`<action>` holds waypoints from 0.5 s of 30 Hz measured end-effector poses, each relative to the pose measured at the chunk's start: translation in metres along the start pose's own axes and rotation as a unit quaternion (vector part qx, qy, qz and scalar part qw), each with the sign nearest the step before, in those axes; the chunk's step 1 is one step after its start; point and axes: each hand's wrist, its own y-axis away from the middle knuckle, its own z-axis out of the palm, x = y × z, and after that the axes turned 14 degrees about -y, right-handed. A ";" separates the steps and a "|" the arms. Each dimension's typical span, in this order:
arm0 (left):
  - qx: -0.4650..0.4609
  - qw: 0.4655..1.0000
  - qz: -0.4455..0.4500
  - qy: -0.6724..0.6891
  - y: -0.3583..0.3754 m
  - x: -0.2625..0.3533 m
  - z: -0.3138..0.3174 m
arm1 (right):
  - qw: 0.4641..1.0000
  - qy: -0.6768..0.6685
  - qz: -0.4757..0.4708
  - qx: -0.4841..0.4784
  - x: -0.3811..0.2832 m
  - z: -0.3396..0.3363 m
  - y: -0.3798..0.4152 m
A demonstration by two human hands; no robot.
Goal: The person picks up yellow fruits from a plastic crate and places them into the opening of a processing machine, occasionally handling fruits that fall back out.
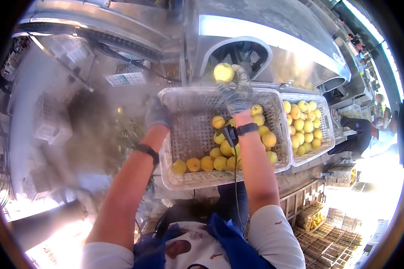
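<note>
In the grip of the gloved right hand, holding a yellow fruit by the fingers, near the crate's far rim and before the rounded metal opening; with the gloved left hand, resting at the left rim, cannot tell whether clasping. Could slip from so shallow a hold and bruise on the rim, or scrape the opening's edge if swung too close.

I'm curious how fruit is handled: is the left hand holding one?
No; the left hand is at the crate's rim, while the right hand holds a yellow fruit.
</note>
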 end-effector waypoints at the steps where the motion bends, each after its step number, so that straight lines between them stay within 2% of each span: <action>1: 0.015 1.000 -0.002 -0.016 -0.001 -0.001 0.003 | 1.000 -0.004 0.021 0.002 -0.003 -0.001 0.003; 3: 0.030 0.999 -0.005 -0.034 -0.001 0.001 0.002 | 0.999 0.042 -0.009 0.001 -0.004 0.003 0.000; 5: 0.005 1.000 -0.021 -0.022 0.005 0.004 -0.004 | 0.995 0.093 -0.035 0.000 -0.005 0.004 0.004; 8: 0.019 1.000 -0.005 0.005 0.001 0.001 -0.002 | 0.994 0.105 0.019 0.022 -0.017 0.010 0.002; 10: 0.005 1.000 -0.006 0.014 0.003 0.002 -0.006 | 0.982 0.170 0.076 0.017 -0.018 0.013 -0.002; 11: -0.007 1.000 -0.006 0.022 0.004 0.002 -0.008 | 0.983 0.169 0.075 0.016 -0.017 0.016 -0.004; 13: -0.005 1.000 -0.009 0.010 0.003 0.001 -0.005 | 0.984 0.067 0.151 0.066 -0.014 0.021 -0.005; 15: -0.003 1.000 -0.006 -0.002 0.000 0.002 -0.004 | 0.984 0.061 0.147 0.078 -0.012 0.025 -0.004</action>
